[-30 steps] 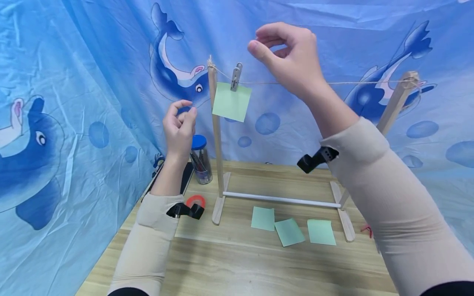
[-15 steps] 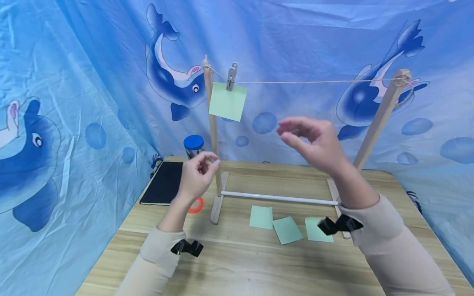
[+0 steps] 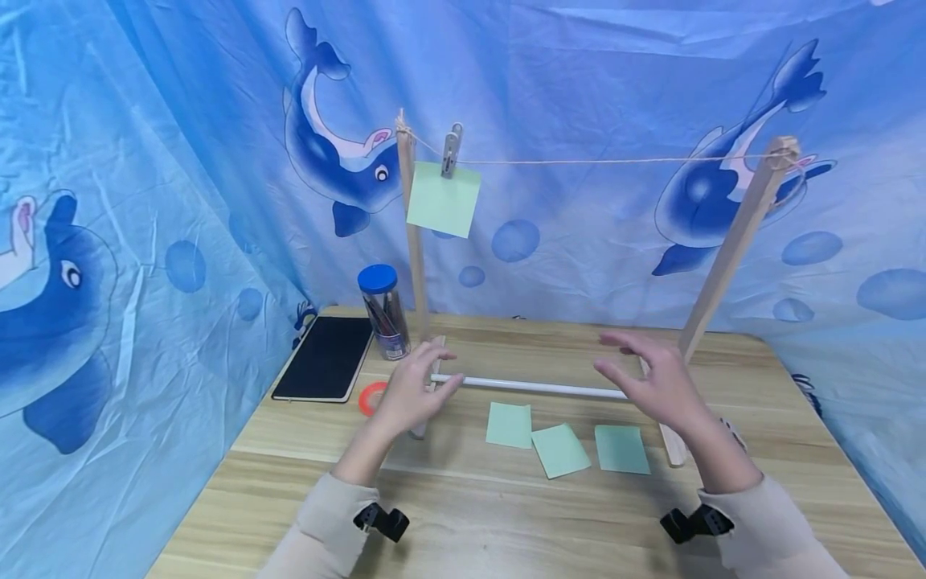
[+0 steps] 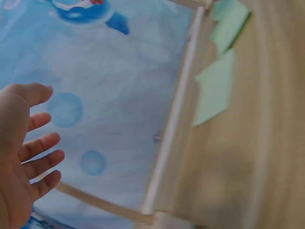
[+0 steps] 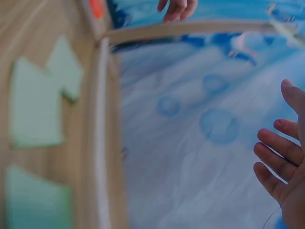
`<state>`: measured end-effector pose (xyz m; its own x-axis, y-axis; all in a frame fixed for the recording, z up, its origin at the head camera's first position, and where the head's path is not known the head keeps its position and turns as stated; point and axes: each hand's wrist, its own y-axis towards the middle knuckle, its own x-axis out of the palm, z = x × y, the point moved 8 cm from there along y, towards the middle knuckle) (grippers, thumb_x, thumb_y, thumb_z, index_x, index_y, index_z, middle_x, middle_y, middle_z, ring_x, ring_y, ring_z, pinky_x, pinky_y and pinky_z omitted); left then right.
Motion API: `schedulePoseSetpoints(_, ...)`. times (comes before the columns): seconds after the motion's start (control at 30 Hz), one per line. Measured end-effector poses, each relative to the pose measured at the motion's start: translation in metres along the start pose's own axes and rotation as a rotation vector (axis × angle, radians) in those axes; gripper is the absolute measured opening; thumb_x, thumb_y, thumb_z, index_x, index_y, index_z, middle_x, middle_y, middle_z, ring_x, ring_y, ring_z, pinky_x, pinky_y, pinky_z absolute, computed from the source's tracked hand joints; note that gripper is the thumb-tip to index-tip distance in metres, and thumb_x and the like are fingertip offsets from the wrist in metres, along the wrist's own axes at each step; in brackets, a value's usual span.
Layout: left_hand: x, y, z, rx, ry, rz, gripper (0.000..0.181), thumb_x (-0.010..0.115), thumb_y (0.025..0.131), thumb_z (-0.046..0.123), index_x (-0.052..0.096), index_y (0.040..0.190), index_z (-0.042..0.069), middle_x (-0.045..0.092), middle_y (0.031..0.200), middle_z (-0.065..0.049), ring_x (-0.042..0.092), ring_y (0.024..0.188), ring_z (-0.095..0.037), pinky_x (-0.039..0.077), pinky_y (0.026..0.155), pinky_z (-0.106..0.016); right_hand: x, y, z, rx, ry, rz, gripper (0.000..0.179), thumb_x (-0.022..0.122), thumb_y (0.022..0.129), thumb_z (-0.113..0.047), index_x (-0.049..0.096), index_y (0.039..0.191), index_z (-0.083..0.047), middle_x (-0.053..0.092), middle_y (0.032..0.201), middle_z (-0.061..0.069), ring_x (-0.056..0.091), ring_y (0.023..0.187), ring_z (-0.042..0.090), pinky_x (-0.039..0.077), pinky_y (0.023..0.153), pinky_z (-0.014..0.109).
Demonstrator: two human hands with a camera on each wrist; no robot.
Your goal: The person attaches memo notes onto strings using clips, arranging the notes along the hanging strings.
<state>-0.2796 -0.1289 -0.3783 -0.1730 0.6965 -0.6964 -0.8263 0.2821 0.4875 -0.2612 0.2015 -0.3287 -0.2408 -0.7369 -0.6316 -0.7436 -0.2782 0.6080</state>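
Clear jar (image 3: 395, 342), blue lid (image 3: 378, 278) on, pen-like sticks (image 3: 387, 314) inside; grey clip (image 3: 451, 151) on string (image 3: 579, 162), long axis near-vert., top leaning R, pinching green note (image 3: 443, 205) nr string's L end; 3 loose notes (image 3: 560, 451) flat on tbl (image 3: 492, 531); L hand (image 3: 412, 386) & R hand (image 3: 657, 378), fingers apart, holding nothing, lower vs 0.5 s ago.

Three paper notes (image 3: 560, 450) lie on a table (image 3: 492, 535), a rod (image 3: 535, 387) beyond them at 12 o'clock, a curtain (image 3: 579, 257) behind. From the notes, another sheet (image 3: 443, 206) hangs clipped to a string (image 3: 615, 162) at 11 o'clock; a jar (image 3: 387, 318) stands at 10 beside a notebook (image 3: 324, 359), a tape roll (image 3: 365, 397) at 9. The left hand (image 3: 415, 384) is toward 10, the right hand (image 3: 658, 382) at 2.
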Motion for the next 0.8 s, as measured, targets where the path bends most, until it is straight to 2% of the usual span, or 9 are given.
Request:
schedulePoseSetpoints(0.13,0.025,-0.009,-0.008,-0.029,0.049,-0.063,0.042,0.076,0.091,0.034,0.066,0.125,0.011,0.063,0.128,-0.007,0.059,0.123,-0.03,0.047,0.105,-0.048,0.002,-0.029,0.028,0.06,-0.05,-0.012,0.042,0.079,0.088,-0.012,0.067,0.127,-0.003,0.069,0.124,0.016,0.067,0.101,0.033,0.052,0.086,0.049)
schedulePoseSetpoints(0.23,0.039,-0.014,-0.012,-0.037,0.072,-0.085,0.05,0.076,0.091,0.034,0.062,0.132,0.01,0.062,0.13,-0.007,0.059,0.121,-0.029,0.045,0.108,-0.048,-0.002,-0.048,0.042,0.081,-0.062,0.031,0.043,0.081,0.085,-0.011,0.069,0.125,-0.004,0.068,0.125,0.018,0.065,0.101,0.021,0.05,0.087,0.038)
schedulePoseSetpoints(0.37,0.053,-0.019,-0.019,-0.058,0.071,-0.103,0.057,0.076,0.091,0.033,0.057,0.139,0.007,0.058,0.136,-0.011,0.057,0.125,-0.031,0.044,0.109,-0.05,-0.017,-0.07,0.057,0.037,-0.033,0.195,0.039,0.083,0.076,0.001,0.073,0.114,-0.001,0.073,0.11,0.017,0.061,0.097,-0.003,0.047,0.084,0.014)
schedulePoseSetpoints(0.43,0.059,-0.022,-0.022,-0.076,0.054,-0.114,0.057,0.076,0.092,0.031,0.056,0.139,0.006,0.058,0.137,-0.011,0.056,0.125,-0.032,0.044,0.109,-0.05,-0.026,-0.082,0.066,0.025,0.001,0.275,0.036,0.081,0.073,0.008,0.074,0.108,0.004,0.074,0.102,0.012,0.061,0.096,-0.008,0.048,0.084,0.009)
schedulePoseSetpoints(0.47,0.062,-0.023,-0.024,-0.087,0.043,-0.119,0.057,0.076,0.092,0.03,0.056,0.139,0.005,0.058,0.137,-0.011,0.056,0.125,-0.032,0.044,0.109,-0.051,-0.03,-0.088,0.072,0.045,0.008,0.307,0.035,0.081,0.073,0.01,0.074,0.107,0.005,0.075,0.1,0.008,0.061,0.094,-0.01,0.049,0.08,0.008)
schedulePoseSetpoints(0.53,0.068,-0.026,-0.027,-0.114,0.025,-0.132,0.056,0.076,0.092,0.03,0.056,0.139,0.006,0.058,0.138,-0.01,0.056,0.125,-0.032,0.044,0.108,-0.052,-0.037,-0.102,0.086,0.132,0.012,0.344,0.031,0.079,0.077,0.009,0.073,0.108,0.005,0.073,0.101,-0.007,0.061,0.091,-0.011,0.049,0.076,0.006)
schedulePoseSetpoints(0.67,0.078,-0.032,-0.033,-0.142,0.002,-0.156,0.057,0.075,0.093,0.031,0.056,0.14,0.007,0.057,0.138,-0.01,0.055,0.126,-0.031,0.044,0.109,-0.051,-0.046,-0.132,0.118,0.392,-0.015,0.361,0.025,0.076,0.088,-0.002,0.072,0.112,0.002,0.064,0.1,-0.028,0.059,0.083,-0.014,0.049,0.068,0.004)
schedulePoseSetpoints(0.7,0.081,-0.033,-0.034,-0.142,-0.002,-0.162,0.057,0.075,0.093,0.031,0.055,0.141,0.007,0.057,0.138,-0.01,0.055,0.126,-0.031,0.044,0.109,-0.051,-0.048,-0.139,0.126,0.448,-0.03,0.355,0.024,0.075,0.09,-0.006,0.072,0.113,0.002,0.064,0.1,-0.027,0.059,0.082,-0.014,0.049,0.07,0.004)
schedulePoseSetpoints(0.8,0.089,-0.034,-0.035,-0.132,-0.023,-0.174,0.057,0.074,0.093,0.031,0.055,0.141,0.006,0.058,0.136,-0.012,0.057,0.123,-0.031,0.045,0.108,-0.05,-0.053,-0.156,0.146,0.583,-0.081,0.316,0.029,0.074,0.093,-0.016,0.071,0.117,0.001,0.07,0.103,-0.008,0.056,0.082,-0.016,0.047,0.072,0.002)
